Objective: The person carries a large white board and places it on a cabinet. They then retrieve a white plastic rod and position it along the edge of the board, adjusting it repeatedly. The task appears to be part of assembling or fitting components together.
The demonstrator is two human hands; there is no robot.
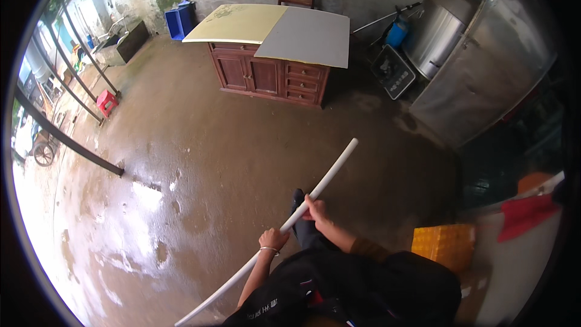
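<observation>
A long white pole, seemingly a plastic pipe [331, 173], runs slantwise in front of my body from the lower left up toward the middle. Around its mid-length my left hand [273, 240] is closed, with a bracelet on that wrist. Farther up the pole, my right hand [315, 210] grips it as well, fingers wrapped on it. The pole's upper end points toward the wooden cabinet and is apart from it. Its lower end reaches the picture's bottom edge.
Ahead stands a brown wooden cabinet [264, 79] topped with a yellow-and-grey board [308, 35]. A metal drum [439, 30] and large metal sheet [484, 72] stand at right. A yellow box [443, 245] is near my right side. Dark posts [72, 136] and a red stool [107, 103] line the left. The floor looks wet.
</observation>
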